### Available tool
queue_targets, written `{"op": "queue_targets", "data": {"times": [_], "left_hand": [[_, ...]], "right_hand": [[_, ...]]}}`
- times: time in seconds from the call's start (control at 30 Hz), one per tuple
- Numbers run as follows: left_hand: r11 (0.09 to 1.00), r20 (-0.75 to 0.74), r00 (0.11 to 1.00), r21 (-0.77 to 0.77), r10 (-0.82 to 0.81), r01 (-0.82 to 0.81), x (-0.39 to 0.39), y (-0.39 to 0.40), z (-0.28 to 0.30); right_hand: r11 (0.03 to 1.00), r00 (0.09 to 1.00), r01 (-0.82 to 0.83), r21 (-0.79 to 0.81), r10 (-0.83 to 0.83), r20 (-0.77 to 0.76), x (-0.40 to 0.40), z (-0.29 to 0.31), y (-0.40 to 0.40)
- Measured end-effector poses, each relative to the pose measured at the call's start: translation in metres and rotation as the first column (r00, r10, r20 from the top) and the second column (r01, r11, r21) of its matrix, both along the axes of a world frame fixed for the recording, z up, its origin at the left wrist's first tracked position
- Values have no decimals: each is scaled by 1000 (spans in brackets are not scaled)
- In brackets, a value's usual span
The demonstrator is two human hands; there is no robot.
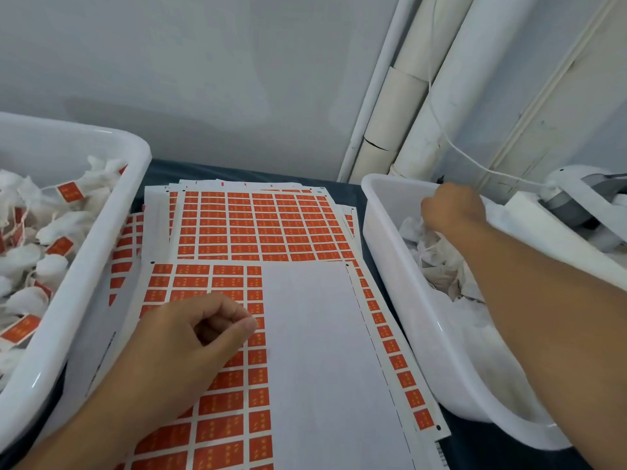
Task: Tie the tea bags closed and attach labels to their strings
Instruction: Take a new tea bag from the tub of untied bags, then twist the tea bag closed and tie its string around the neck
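Two hands work apart: our right hand (453,208) reaches into the right tub (380,212), fingers curled among untied tea bags (437,259), grasp unclear; our left hand (190,337) pinches at the label sheet (237,385) beside it.

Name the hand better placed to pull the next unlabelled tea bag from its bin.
Right. The right hand is already inside the right bin, down among the unlabelled tea bags. The left hand is over the label sheet, nearer a sticker.

Right hand's (453,208) fingers perhaps hidden.
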State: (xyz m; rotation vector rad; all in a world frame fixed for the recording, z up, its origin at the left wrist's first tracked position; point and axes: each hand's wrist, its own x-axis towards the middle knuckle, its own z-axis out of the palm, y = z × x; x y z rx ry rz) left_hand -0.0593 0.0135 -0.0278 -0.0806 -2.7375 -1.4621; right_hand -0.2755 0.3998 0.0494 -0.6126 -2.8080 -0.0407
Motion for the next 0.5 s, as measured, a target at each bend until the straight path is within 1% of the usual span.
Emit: {"op": "queue_targets", "data": {"times": [0.07, 0.13, 0.2, 0.23, 0.27, 0.3, 0.37, 0.43, 0.5], "left_hand": [[1000, -4, 1000, 6, 1, -1, 2, 1, 1], [1000, -10, 1000, 8, 7, -7, 4, 2, 1], [1000, -7, 1000, 22, 10, -10, 4, 2, 2], [999, -3, 1000, 30, 11, -11, 4, 3, 2], [999, 2, 1000, 34, 8, -8, 4, 3, 3], [999, 5, 1000, 38, 7, -7, 4, 4, 3], [998, 9, 1000, 61, 4, -5, 6, 4, 6], [995, 16, 1000, 101, 1, -2, 7, 4, 9], [987, 20, 1000, 161, -4, 1, 9, 5, 12]], "right_hand": [[998, 991, -63, -11, 62, -121, 6, 2, 5], [987, 948, -155, -47, 135, -288, 16, 7, 4], [952, 850, -258, -167, 142, -507, 27, 15, -3], [916, 791, -316, -247, 111, -601, 32, 21, -9], [869, 744, -374, -325, 71, -664, 38, 28, -16], [815, 712, -429, -389, 40, -701, 43, 34, -25], [712, 671, -533, -458, 26, -741, 57, 50, -46], [612, 638, -632, -475, 64, -767, 73, 64, -71], [525, 632, -699, -485, 137, -762, 91, 74, -96]]}}
